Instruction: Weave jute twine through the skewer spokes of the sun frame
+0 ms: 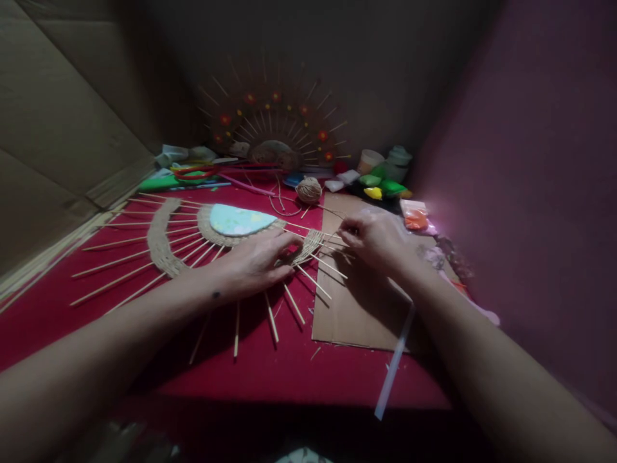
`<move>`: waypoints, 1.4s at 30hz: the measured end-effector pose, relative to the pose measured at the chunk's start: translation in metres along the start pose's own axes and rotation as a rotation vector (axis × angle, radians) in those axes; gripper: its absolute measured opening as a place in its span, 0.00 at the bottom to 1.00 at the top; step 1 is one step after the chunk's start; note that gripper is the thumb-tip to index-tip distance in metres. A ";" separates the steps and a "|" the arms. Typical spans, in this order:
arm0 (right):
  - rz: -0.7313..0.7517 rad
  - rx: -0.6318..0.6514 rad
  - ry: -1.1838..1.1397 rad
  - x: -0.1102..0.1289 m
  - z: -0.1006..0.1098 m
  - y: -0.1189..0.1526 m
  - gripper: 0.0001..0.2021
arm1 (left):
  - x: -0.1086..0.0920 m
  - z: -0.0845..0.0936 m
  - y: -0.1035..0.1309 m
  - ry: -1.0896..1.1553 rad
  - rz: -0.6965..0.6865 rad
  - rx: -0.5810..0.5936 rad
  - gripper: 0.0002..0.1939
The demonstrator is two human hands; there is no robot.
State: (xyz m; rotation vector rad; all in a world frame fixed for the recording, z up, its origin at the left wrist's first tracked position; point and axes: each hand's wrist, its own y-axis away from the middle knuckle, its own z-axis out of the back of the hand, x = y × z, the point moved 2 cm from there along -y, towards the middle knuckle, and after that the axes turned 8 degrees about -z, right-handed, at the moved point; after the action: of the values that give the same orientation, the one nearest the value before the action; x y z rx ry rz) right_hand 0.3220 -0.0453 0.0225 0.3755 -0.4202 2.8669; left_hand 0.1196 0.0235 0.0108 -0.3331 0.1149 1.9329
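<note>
A half-round fan of thin wooden sticks (116, 260) lies on the red table, with a twine-woven band (161, 241) across the sticks and a light blue patterned half-disc (243, 220) at its centre. My left hand (270, 257) grips the fan at the right part of its woven band, thumb below and fingers above. Beside the fan's right end, my right hand (373, 238) is closed in a pinch on the twine (332, 211). This strand leads back to a twine ball (308, 190) behind the fan. The right fingertips partly hide the strand and stick ends.
Under my right hand lies a cardboard sheet (344, 315), with a translucent glue stick (395, 366) across its front edge. Red-handled scissors (195, 172) lie back left. Colourful packets (390, 186) and a cup (370, 161) stand back right. A decorated stick fan (274, 132) leans behind.
</note>
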 end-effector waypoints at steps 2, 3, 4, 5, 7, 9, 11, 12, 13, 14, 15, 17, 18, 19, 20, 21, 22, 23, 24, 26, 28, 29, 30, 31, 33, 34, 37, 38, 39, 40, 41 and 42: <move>-0.012 0.008 -0.028 -0.003 -0.013 -0.002 0.09 | -0.004 -0.001 0.000 0.017 -0.007 0.020 0.17; -0.020 0.023 -0.050 -0.004 -0.018 -0.004 0.09 | -0.005 -0.001 0.001 0.033 -0.012 0.024 0.18; -0.031 0.035 -0.074 -0.006 -0.022 -0.005 0.09 | -0.006 0.000 0.001 0.055 -0.017 0.029 0.19; -0.046 0.046 -0.098 -0.007 -0.025 -0.005 0.09 | -0.006 0.001 0.001 0.083 -0.016 0.033 0.20; -0.072 0.063 -0.141 -0.009 -0.027 -0.006 0.09 | -0.005 0.004 0.002 0.147 -0.001 0.041 0.21; -0.083 0.068 -0.159 -0.009 -0.027 -0.006 0.09 | -0.003 0.008 0.003 0.195 0.029 0.024 0.20; -0.087 0.069 -0.151 -0.008 -0.025 -0.005 0.09 | 0.001 0.011 0.003 0.205 0.056 -0.030 0.18; -0.090 0.068 -0.144 -0.007 -0.025 -0.005 0.09 | 0.003 0.012 0.004 0.201 0.065 -0.059 0.18; -0.093 0.069 -0.138 -0.006 -0.025 -0.004 0.09 | 0.005 0.013 0.004 0.196 0.071 -0.083 0.17; -0.096 0.073 -0.133 -0.005 -0.024 -0.004 0.09 | 0.008 0.013 0.004 0.194 0.072 -0.100 0.17; -0.102 0.076 -0.131 -0.005 -0.024 -0.003 0.09 | 0.010 0.013 0.004 0.194 0.071 -0.112 0.17; -0.110 0.085 -0.135 -0.004 -0.023 -0.003 0.09 | 0.013 0.012 0.005 0.201 0.063 -0.120 0.17; -0.113 0.091 -0.140 -0.003 -0.023 -0.002 0.09 | 0.015 0.012 0.005 0.203 0.058 -0.124 0.17; -0.115 0.099 -0.145 -0.003 -0.022 -0.002 0.09 | 0.016 0.012 0.005 0.204 0.054 -0.126 0.17; -0.116 0.107 -0.153 -0.002 -0.022 -0.002 0.09 | 0.016 0.013 0.005 0.204 0.049 -0.125 0.17; -0.118 0.114 -0.159 -0.002 -0.022 -0.002 0.09 | 0.016 0.014 0.006 0.204 0.042 -0.122 0.17; -0.121 0.116 -0.164 -0.001 -0.021 -0.002 0.09 | 0.015 0.016 0.006 0.204 0.036 -0.113 0.18; -0.125 0.116 -0.167 -0.001 -0.021 -0.001 0.09 | 0.014 0.018 0.005 0.198 0.028 -0.096 0.18; -0.127 0.115 -0.168 0.000 -0.021 -0.001 0.09 | 0.012 0.020 0.005 0.186 0.022 -0.073 0.17; -0.128 0.116 -0.166 0.001 -0.020 -0.001 0.09 | 0.007 0.025 0.002 0.142 0.022 -0.011 0.17; -0.123 0.127 -0.162 0.001 -0.020 -0.001 0.09 | 0.001 0.029 -0.002 0.073 0.026 0.055 0.16; -0.121 0.131 -0.162 0.002 -0.020 -0.001 0.09 | -0.002 0.030 -0.005 0.029 0.022 0.075 0.16; -0.120 0.131 -0.164 0.002 -0.019 -0.001 0.09 | -0.005 0.029 -0.007 -0.018 0.014 0.087 0.16; -0.117 0.128 -0.166 0.003 -0.019 -0.001 0.09 | -0.007 0.028 -0.010 -0.062 -0.002 0.090 0.16; -0.101 0.117 -0.170 0.004 -0.019 0.000 0.09 | -0.012 0.022 -0.015 -0.121 -0.044 0.075 0.16; -0.091 0.109 -0.172 0.005 -0.019 0.000 0.09 | -0.014 0.017 -0.017 -0.132 -0.053 0.062 0.15; -0.065 0.090 -0.190 0.006 -0.019 0.001 0.09 | -0.018 0.001 -0.022 -0.139 -0.005 0.002 0.15; -0.061 0.090 -0.204 0.006 -0.020 0.001 0.09 | -0.020 -0.004 -0.023 -0.153 0.026 -0.014 0.16; -0.060 0.095 -0.220 0.005 -0.020 0.001 0.09 | -0.021 -0.008 -0.024 -0.176 0.051 -0.025 0.16; -0.059 0.102 -0.231 0.005 -0.020 0.001 0.09 | -0.023 -0.011 -0.024 -0.204 0.071 -0.030 0.16; -0.058 0.113 -0.234 0.004 -0.020 0.000 0.09 | -0.025 -0.013 -0.024 -0.232 0.086 -0.029 0.16; -0.058 0.126 -0.227 0.003 -0.019 0.000 0.09 | -0.027 -0.014 -0.024 -0.259 0.097 -0.028 0.16</move>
State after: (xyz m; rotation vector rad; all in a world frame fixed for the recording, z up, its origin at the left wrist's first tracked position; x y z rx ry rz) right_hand 0.3148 -0.0386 0.0063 0.7277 -0.2610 2.8111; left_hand 0.1537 0.0050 0.0066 -0.0946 -0.0672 2.0579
